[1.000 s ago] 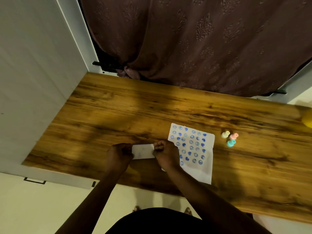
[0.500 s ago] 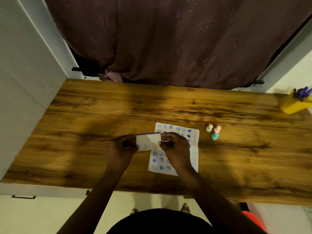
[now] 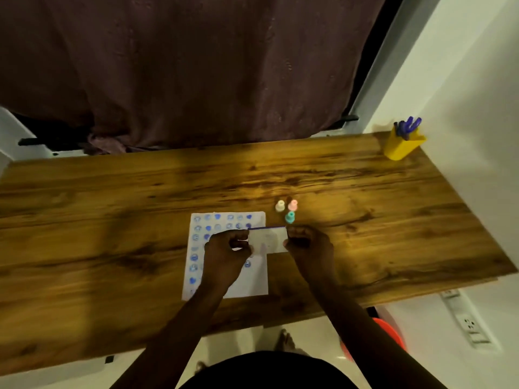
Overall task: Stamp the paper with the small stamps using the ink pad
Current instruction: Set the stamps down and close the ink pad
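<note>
A wooden tabletop (image 3: 112, 220) meets a maroon curtain (image 3: 182, 66) (yellow pen holder (image 3: 401, 146) at the far right corner). My left hand (image 3: 227, 251) and right hand (image 3: 307, 244) pinch the white ink pad (image 3: 268, 240) by its ends over the stamped paper (image 3: 224, 254).

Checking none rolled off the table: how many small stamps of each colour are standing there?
White stamp: 1
Pink stamp: 1
Teal stamp: 1
Total: 3

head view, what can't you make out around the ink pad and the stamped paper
- Ink pad: its inked face, both ends covered by left hand and right hand.
- Stamped paper: middle rows under the left hand and forearm.
- Stamp designs: too small, blurred.
</note>
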A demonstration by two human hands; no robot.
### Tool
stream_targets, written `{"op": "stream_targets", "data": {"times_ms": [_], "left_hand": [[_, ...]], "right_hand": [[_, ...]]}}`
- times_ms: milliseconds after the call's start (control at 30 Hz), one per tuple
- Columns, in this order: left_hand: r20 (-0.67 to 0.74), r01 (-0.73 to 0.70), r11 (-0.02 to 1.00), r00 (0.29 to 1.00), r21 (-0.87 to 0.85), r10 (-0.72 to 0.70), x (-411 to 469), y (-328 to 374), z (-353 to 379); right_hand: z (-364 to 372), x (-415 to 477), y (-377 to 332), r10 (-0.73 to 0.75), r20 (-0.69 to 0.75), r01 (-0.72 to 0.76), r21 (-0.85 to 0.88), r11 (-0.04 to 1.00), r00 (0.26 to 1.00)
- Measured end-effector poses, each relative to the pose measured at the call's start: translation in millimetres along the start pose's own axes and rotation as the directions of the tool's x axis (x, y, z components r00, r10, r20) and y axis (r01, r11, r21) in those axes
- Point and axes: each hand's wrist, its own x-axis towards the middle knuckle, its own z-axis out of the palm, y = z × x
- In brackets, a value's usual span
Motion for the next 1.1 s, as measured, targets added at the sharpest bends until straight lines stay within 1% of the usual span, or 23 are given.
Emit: {"op": "stream_targets", "data": {"times_ms": [100, 200, 433, 600, 733, 967, 1033, 1100], "left_hand": [[0.036, 0.040, 0.999, 0.999, 0.025, -0.041, 6, 5, 32], [0.051, 0.034, 0.996, 0.998, 0.081, -0.038, 10, 7, 56], [0.043, 0.075, 0.984, 0.996, 0.160, -0.082, 18, 12, 89], [0.030, 0.096, 0.977, 0.994, 0.191, -0.104, 21, 13, 95], [0.019, 0.097, 0.966, 0.994, 0.240, -0.105, 22, 12, 97], [0.009, 0.066, 0.956, 0.997, 0.286, -0.072, 20, 12, 98], [-0.012, 0.050, 0.958, 0.999, 0.282, -0.048, 17, 14, 98], [-0.048, 0.025, 0.966, 0.999, 0.256, -0.013, 15, 16, 95]], "right_hand": [[-18, 12, 17, 0.049, -0.022, -0.049, -0.025, 0.998, 0.999], [-31, 23, 31, 0.057, -0.031, -0.057, -0.005, 0.998, 0.998], [-44, 43, 51, 0.110, 0.018, -0.110, 0.020, 0.994, 0.994], [-46, 53, 56, 0.085, 0.054, -0.085, -0.002, 0.996, 0.995], [-46, 54, 57, 0.052, 0.052, -0.051, -0.018, 0.999, 0.997], [-48, 53, 56, 0.036, 0.060, -0.033, -0.056, 0.998, 0.998], [-50, 52, 55, 0.040, 0.064, -0.035, -0.074, 0.997, 0.997], [-52, 51, 53, 0.013, 0.055, -0.007, -0.103, 0.995, 0.998]]}}
